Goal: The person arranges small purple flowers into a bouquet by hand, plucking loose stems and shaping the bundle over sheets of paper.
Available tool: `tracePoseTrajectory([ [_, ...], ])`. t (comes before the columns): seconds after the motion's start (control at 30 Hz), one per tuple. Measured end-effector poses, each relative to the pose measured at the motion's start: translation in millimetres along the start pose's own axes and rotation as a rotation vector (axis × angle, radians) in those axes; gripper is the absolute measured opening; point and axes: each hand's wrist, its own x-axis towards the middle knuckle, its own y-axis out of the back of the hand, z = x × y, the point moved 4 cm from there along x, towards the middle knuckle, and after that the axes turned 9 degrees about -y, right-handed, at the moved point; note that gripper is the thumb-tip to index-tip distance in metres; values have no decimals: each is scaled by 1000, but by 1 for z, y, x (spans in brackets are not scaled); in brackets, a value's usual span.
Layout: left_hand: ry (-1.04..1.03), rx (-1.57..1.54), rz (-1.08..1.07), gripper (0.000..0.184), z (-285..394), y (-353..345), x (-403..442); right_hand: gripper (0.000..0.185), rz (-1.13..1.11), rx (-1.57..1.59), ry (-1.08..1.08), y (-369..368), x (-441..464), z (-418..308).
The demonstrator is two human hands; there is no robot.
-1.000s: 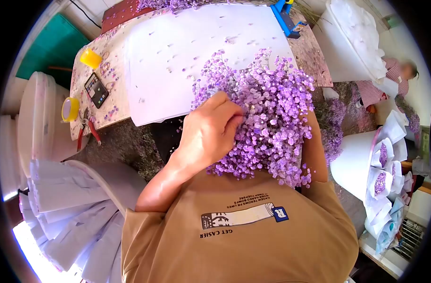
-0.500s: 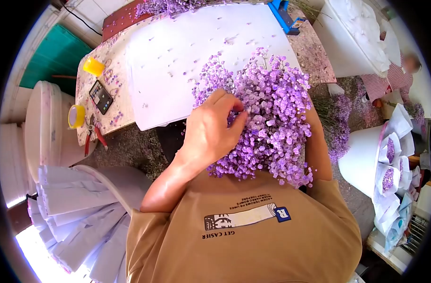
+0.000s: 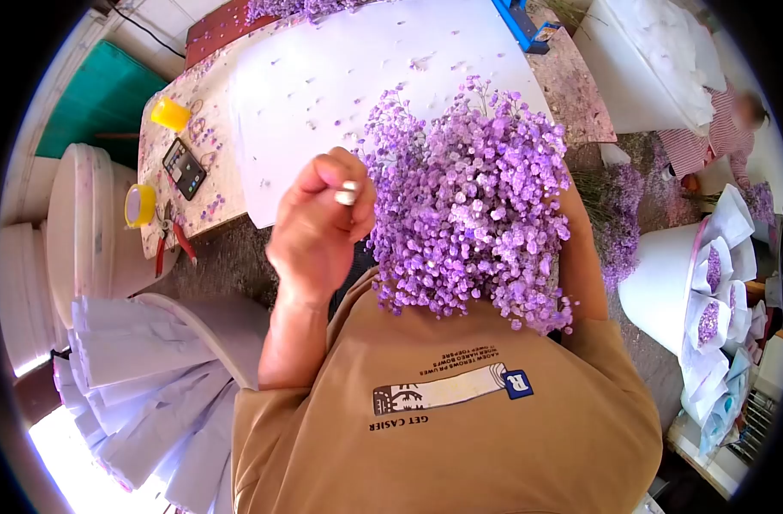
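Note:
My left hand (image 3: 324, 214) is raised just left of the flowers, fingers curled together. A small white piece (image 3: 347, 194) shows at its fingertips; what it is I cannot make out. A dense bunch of purple baby's breath (image 3: 473, 206) stands upright in front of my chest, its blossoms facing up. My right forearm (image 3: 583, 265) passes behind the bunch's right side. The right hand and the stems are hidden by the blossoms.
White paper sheets (image 3: 288, 111) with scattered petals lie on the table. Yellow tape (image 3: 139, 206), a phone (image 3: 184, 169) and red-handled pliers (image 3: 170, 240) are at its left. Bins flank me, one with rolled paper (image 3: 151, 385). A person in stripes (image 3: 708, 128) is at far right.
My left hand has moved left, away from the blossoms, and turned so its fingertips with the white piece show. The bunch stays almost in place.

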Motion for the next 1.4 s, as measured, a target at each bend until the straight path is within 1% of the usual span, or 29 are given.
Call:
tracePoseTrajectory([
  [0.03, 50, -151, 26, 9, 3, 6, 1, 84, 5, -15, -6, 0, 2, 2],
  [0.07, 64, -95, 23, 16, 4, 10, 0, 82, 13, -22, -11, 1, 2, 2],
  [0.1, 66, -90, 34, 16, 5, 11, -5, 81, 20, -28, -23, 1, 3, 3],
  [0.13, 136, -73, -17, 17, 4, 10, -10, 79, 28, -22, -21, 0, 3, 4],
  [0.17, 204, -57, -72, 19, 3, 8, -14, 81, 30, -41, -35, 2, 2, 5],
  [0.2, 207, -56, -66, 19, 3, 10, -18, 83, 31, -61, -49, 3, 2, 6],
  [0.3, 281, 308, -87, 13, -1, 16, -36, 87, 12, -79, -40, 3, 3, 5],
  [0.33, 154, 530, -58, 9, 3, -6, -38, 88, 5, -79, -31, 0, 3, 1],
  [0.37, 250, 641, -111, 12, 6, -15, -43, 90, 21, -124, -21, -2, 1, -5],
  [0.43, 290, 1013, -217, 14, 11, -35, -42, 92, 32, -171, -11, -4, -2, -8],
  [0.47, 36, 1210, -320, 16, 13, -42, -38, 92, 21, -151, -9, -4, -2, -7],
  [0.5, 34, 1211, -319, 16, 9, -42, -39, 92, 11, -131, -6, -4, -1, -8],
  [0.57, -58, 1327, -313, 16, 5, -39, -41, 89, 10, -140, 30, -7, 1, -11],
  [0.6, -133, 1340, -302, 12, 3, -37, -40, 86, 9, -150, 62, -8, 1, -13],
  [0.63, -131, 1338, -306, 12, 3, -37, -41, 86, 13, -150, 60, -6, 1, -11],
  [0.7, 11, 1268, -267, 10, 2, -35, -41, 80, 30, -148, 16, -4, 3, -7],
  [0.77, -32, 1191, -312, 10, 1, -30, -41, 74, 51, -126, 20, -8, 3, -9],
  [0.8, -76, 1118, -351, 9, 2, -27, -41, 77, 62, -130, 18, -10, 2, -12],
  [0.83, -76, 1117, -354, 9, 3, -23, -42, 82, 52, -140, 8, -8, 3, -10],
  [0.9, 7, 337, -183, 5, 7, -15, -47, 91, 32, -162, -12, -4, 4, -5],
  [0.93, 34, 167, -208, 5, 15, -21, -47, 97, 23, -167, -7, -4, 3, -5],
  [0.97, 66, 96, -201, 10, 27, -30, -49, 100, 9, -165, -4, -5, 4, -5],
  [1.03, 52, -49, -396, 10, 54, -48, -55, 107, -18, -160, 2, -6, 4, -5],
  [1.07, 20, -191, -677, 13, 62, -59, -48, 110, -15, -175, 18, -7, 4, -7],
  [1.13, -43, -427, -1020, 20, 76, -81, -43, 115, -10, -195, 28, -10, 2, -10],
  [1.2, -86, -470, -972, 22, 82, -111, -50, 118, -5, -222, 22, -10, 2, -10],
  [1.27, -103, -422, -864, 30, 90, -128, -54, 119, -4, -245, 14, -8, 4, -8],
  [1.37, -40, -428, -782, 24, 89, -130, -52, 113, 0, -185, 28, -8, 2, -9],
  [1.4, -61, -453, -785, 23, 87, -129, -52, 109, 9, -173, 21, -9, 1, -10],
])
